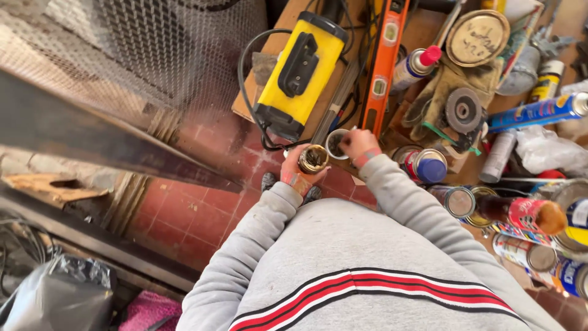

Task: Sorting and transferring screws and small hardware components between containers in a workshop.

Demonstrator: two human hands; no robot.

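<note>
Brass-coloured, a small round metal can (313,159) sits in my left hand (294,175), whose grip is closed around it, above the red tiled floor (184,214). My right hand (359,146) has its fingers dipped into a small white-rimmed round cup (336,143) just beside the can (I cannot tell whether they pinch anything). Beyond them, on the cluttered wooden table (278,46), lie a yellow box-shaped power tool (300,70) and a long orange spirit level (383,64).
</note>
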